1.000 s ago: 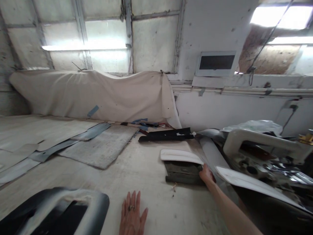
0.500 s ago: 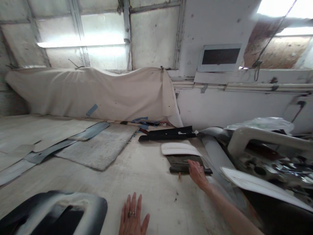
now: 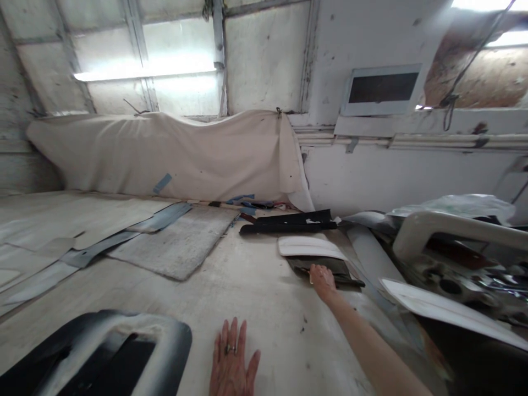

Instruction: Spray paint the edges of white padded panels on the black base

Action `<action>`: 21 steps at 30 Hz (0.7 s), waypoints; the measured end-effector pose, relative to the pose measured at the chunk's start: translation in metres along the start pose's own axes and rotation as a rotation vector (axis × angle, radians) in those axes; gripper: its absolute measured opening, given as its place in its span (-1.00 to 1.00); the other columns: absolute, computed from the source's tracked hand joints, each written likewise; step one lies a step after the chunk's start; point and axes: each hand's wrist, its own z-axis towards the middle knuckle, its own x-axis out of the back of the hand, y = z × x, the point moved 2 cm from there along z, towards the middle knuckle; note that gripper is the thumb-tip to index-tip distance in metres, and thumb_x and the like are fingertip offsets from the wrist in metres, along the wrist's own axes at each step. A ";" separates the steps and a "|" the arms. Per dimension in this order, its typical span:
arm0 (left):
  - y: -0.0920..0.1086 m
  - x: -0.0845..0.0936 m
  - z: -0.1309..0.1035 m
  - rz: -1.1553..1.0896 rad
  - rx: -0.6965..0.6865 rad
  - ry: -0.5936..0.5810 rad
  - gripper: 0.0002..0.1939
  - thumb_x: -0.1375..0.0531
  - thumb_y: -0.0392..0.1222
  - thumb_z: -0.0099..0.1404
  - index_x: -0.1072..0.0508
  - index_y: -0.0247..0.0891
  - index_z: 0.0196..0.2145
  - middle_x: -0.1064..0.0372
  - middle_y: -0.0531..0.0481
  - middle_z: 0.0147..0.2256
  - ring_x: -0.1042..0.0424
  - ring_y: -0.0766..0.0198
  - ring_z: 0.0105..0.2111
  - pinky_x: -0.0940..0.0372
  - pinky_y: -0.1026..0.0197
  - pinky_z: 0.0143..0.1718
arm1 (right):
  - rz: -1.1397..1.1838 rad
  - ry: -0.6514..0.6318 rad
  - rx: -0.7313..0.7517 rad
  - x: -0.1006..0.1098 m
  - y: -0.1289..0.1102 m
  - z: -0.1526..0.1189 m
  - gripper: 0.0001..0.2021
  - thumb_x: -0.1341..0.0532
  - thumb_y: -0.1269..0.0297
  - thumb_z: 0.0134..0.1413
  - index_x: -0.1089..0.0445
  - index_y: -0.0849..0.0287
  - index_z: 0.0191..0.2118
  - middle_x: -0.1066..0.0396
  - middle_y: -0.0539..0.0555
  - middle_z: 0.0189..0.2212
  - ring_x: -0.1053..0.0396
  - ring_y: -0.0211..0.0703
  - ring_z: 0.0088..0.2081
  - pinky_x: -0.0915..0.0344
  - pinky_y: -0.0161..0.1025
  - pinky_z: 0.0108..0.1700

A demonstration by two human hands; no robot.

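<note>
My left hand [image 3: 233, 357] lies flat on the pale work surface [image 3: 243, 275], fingers stretched and a ring on one of them. Further off, to the right, my right hand [image 3: 323, 279] has its fingers curled over the near edge of a dark flexible sheet [image 3: 338, 266]. The fingertips are partly hidden, and a small reddish-brown bit shows beside them. A white curved strip [image 3: 311, 247] lies along the sheet's far edge. To the left of my left hand sits a black and whitish frame-shaped panel [image 3: 171, 352] with an opening.
Long black pieces [image 3: 289, 223] lie behind the sheet. A grey flat board [image 3: 177, 242] and grey strips [image 3: 99, 250] are at left. On the right stand a beige handle-shaped part [image 3: 412, 225], shiny metal parts and another white curved strip [image 3: 449, 311]. A beige cloth [image 3: 165, 154] hangs behind.
My right hand's fingers, outstretched over the dark sheet before, are now curled at its near edge, and the sheet has shifted. A small orange-brown thing below the sheet no longer shows there. The view moved slightly.
</note>
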 end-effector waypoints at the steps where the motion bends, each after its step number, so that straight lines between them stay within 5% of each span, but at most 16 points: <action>1: 0.002 0.004 -0.001 -0.015 0.011 -0.010 -0.42 0.11 0.05 0.29 -0.07 -0.26 0.19 0.00 -0.14 0.22 0.04 -0.03 0.22 -0.02 -0.15 0.16 | 0.025 -0.018 -0.007 0.004 -0.002 -0.002 -0.81 -0.06 0.39 0.19 -0.34 0.30 -0.14 -0.41 0.14 -0.21 -0.35 -0.09 -0.14 -0.27 -0.07 -0.12; 7: 0.017 0.045 -0.006 -0.132 0.115 -0.154 -0.46 0.19 -0.01 0.34 -0.12 -0.34 0.16 -0.19 -0.21 0.11 -0.11 0.09 0.14 0.11 -0.05 0.21 | 0.247 -0.171 0.091 0.060 -0.004 -0.069 -0.55 0.04 0.51 0.13 -0.09 0.28 0.16 -0.25 0.28 0.07 -0.23 -0.01 0.06 -0.20 -0.09 0.00; 11: 0.022 0.072 0.004 -0.177 0.142 -0.334 -0.42 0.08 -0.01 0.29 -0.05 -0.42 0.17 -0.18 -0.31 0.10 -0.11 0.04 0.14 0.16 -0.10 0.19 | 0.440 -0.405 0.326 0.098 -0.003 -0.174 -0.61 -0.02 0.38 0.12 -0.24 0.16 0.09 -0.36 0.10 0.00 -0.36 -0.23 -0.10 -0.22 -0.33 -0.03; 15: 0.034 0.112 0.010 -0.218 0.154 -0.452 -0.40 -0.03 -0.10 0.23 0.00 -0.38 0.17 -0.24 -0.36 0.05 -0.17 -0.10 0.09 0.18 -0.36 0.10 | 0.569 -0.598 0.421 0.125 -0.003 -0.300 -0.45 -0.08 0.10 0.09 -0.14 0.26 0.16 -0.37 0.20 -0.02 -0.39 -0.11 -0.13 -0.29 -0.22 -0.07; 18: 0.054 0.162 -0.017 -0.299 0.023 -0.465 -0.40 -0.01 -0.12 0.24 0.05 -0.28 0.20 -0.01 -0.23 0.21 0.02 0.06 0.20 0.16 -0.13 0.19 | 0.555 -0.615 0.436 0.136 -0.007 -0.366 -0.35 -0.08 0.09 0.07 -0.04 0.45 0.19 -0.29 0.36 0.03 -0.28 0.03 0.02 -0.19 -0.07 0.06; 21: 0.077 0.212 -0.090 -0.391 -0.149 -0.554 -0.38 -0.06 -0.01 0.21 -0.03 -0.22 0.18 -0.09 -0.08 0.19 -0.05 0.25 0.18 0.04 0.17 0.18 | 0.509 -0.535 0.444 0.144 -0.011 -0.406 -0.38 -0.09 0.15 0.06 -0.06 0.43 0.18 -0.20 0.38 0.11 -0.18 0.09 0.11 -0.12 0.01 0.12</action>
